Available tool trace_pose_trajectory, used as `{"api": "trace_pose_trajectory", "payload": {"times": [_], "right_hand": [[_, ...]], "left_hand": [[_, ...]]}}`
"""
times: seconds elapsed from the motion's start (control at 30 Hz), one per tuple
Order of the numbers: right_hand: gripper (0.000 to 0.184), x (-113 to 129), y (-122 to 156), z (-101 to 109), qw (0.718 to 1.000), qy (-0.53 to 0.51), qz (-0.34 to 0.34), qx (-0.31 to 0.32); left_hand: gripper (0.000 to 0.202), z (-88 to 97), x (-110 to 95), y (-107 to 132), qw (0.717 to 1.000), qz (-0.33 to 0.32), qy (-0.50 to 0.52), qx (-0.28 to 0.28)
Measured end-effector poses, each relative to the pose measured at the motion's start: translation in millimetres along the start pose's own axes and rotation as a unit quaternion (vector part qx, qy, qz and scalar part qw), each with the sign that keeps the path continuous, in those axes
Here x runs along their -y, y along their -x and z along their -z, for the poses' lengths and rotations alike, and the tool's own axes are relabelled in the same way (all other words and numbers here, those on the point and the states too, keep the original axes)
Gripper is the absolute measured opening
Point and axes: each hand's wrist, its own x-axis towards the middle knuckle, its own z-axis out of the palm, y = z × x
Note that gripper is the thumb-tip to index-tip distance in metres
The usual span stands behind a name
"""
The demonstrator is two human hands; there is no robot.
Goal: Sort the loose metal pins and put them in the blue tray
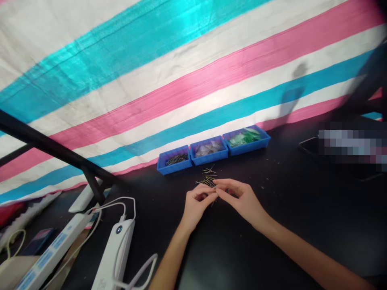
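Observation:
My left hand and my right hand meet over the black table, fingertips pinched together and touching or nearly so. Whatever lies between the fingertips is too small and hidden to make out. Just beyond the fingers is a loose pile of thin dark-and-gold rods that look like small drill bits. A few more rods lie behind it. Similar rods fill part of the left blue bin. Clear plastic pieces, perhaps small bags, sit in the middle blue bin, and green-and-clear packets in the right blue bin.
A white power bank with a looping white cable lies left of my arms. Beyond it is a white power strip. Black frame bars stand at the left, before a striped sheet. A dark flat object lies far right.

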Motion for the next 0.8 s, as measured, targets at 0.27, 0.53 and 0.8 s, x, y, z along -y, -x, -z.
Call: {"api": "trace_pose_trajectory", "payload": {"times": [0.27,0.53,0.8], "right_hand": [[0.024,0.6,-0.8,2.3,1.0,0.008,0.003,0.001],[0.023,-8.4,-1.8,0.5,0.999,0.015,0.026,-0.015],[0.021,-9.8,-1.2,-2.3,0.999,0.033,-0.008,0.037]], "left_hand": [[0.022,-3.7,-3.7,1.7,0.998,0.06,0.018,-0.002],[0.02,-6.1,-4.6,1.7,0.997,0.063,-0.007,-0.033],[0.022,-4.6,-4.2,1.6,0.996,0.061,0.029,-0.062]]}}
